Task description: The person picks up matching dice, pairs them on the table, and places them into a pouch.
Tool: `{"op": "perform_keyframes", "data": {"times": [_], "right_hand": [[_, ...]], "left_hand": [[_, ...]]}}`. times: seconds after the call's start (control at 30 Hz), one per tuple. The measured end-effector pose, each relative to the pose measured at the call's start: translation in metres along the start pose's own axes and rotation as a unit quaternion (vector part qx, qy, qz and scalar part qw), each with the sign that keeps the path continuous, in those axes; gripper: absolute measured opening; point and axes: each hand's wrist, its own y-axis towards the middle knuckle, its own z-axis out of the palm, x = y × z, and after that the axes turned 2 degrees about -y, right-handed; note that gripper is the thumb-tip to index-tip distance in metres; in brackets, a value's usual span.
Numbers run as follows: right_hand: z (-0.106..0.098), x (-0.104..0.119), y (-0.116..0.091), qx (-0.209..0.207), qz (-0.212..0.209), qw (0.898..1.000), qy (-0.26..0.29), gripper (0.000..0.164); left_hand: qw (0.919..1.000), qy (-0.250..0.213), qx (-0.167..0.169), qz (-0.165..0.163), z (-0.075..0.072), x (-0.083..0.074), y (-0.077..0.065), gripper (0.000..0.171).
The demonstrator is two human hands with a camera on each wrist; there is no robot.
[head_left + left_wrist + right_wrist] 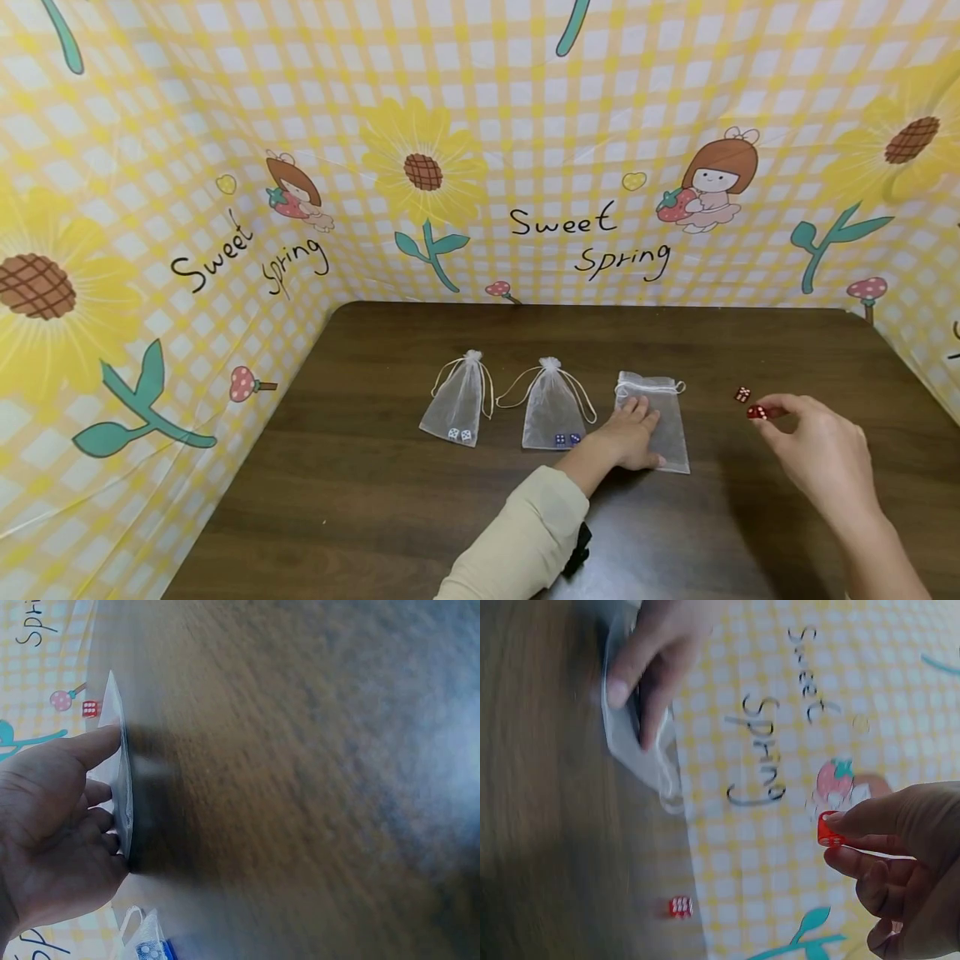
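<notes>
My right hand pinches a small red die between thumb and fingertip, lifted just off the tabletop at the right side; in the right wrist view the die sits right at my fingertips, the other fingers loosely curled behind it. It looks hard, light and smooth, so I judge a two-finger pinch across opposite faces is the way to keep it (squeeze off-centre and it could squirt out). A second red die lies on the wood just beyond and to the left of that hand. My left hand lies flat with straight fingers on the empty mesh pouch, pressing it down. That pouch is thin, soft and floppy, nearly weightless I would guess, and will slide on the wood unless pinned; its mouth at the far end, by the drawstring, is where I would take hold. Further left stand two more pouches with drawn necks, the middle pouch holding blue dice, the left pouch holding white ones.
</notes>
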Motion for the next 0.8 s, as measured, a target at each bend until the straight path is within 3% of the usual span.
{"op": "perform_keyframes", "data": {"times": [0.2, 0.43, 0.5, 0.7, 0.8], "right_hand": [[0.006, 0.022, -0.012, -0.015, -0.063, 0.998, 0.009, 0.022], [0.02, 0.038, -0.025, -0.029, -0.165, 0.986, 0.002, 0.027], [0.024, 0.04, -0.029, -0.008, -0.173, 0.985, -0.002, 0.028], [0.032, 0.045, -0.04, 0.107, -0.164, 0.98, -0.021, 0.026], [0.038, 0.045, -0.045, 0.131, -0.169, 0.976, -0.03, 0.024]], "left_hand": [[1.0, -0.003, 0.0, -0.001, 0.0, 0.0, -0.001, 0.07], [1.0, -0.003, 0.001, -0.003, 0.0, 0.0, 0.002, 0.07], [1.0, -0.005, 0.0, -0.004, 0.001, 0.0, 0.002, 0.07], [1.0, -0.007, -0.001, -0.005, 0.001, 0.0, 0.003, 0.07], [1.0, -0.003, -0.002, -0.003, 0.001, 0.0, 0.003, 0.07]]}}
